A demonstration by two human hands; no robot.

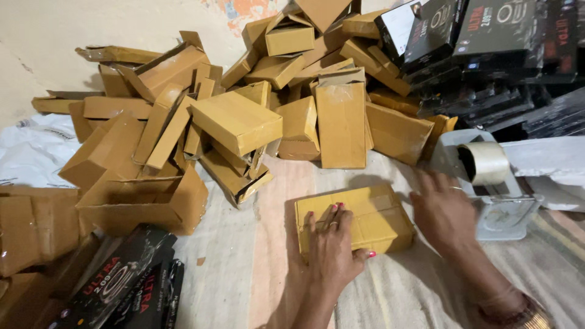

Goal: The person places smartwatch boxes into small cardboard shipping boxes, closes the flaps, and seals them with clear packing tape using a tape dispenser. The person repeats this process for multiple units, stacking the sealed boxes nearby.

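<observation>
The fingers of the left hand are spread flat and pressed onto the top of a sealed brown cardboard box, which is lying on a striped cloth spread over the floor; nothing is gripped, the box only being held down. The right hand is seen just beside the box's right end, its fingers loosely open and blurred, so that contact with the box cannot be told. Just beyond that hand, to the right of the box, a grey tape dispenser loaded with a roll of clear tape is set. Behind the box, against a pale wall, a large heap of similar brown cartons is piled, some sealed with tape and some left open. Behind and to the right of the box, beyond the dispenser, glossy black retail boxes are stacked. A few more black boxes are lying to the near left of the box, beside flattened cardboard and a white plastic sheet.
</observation>
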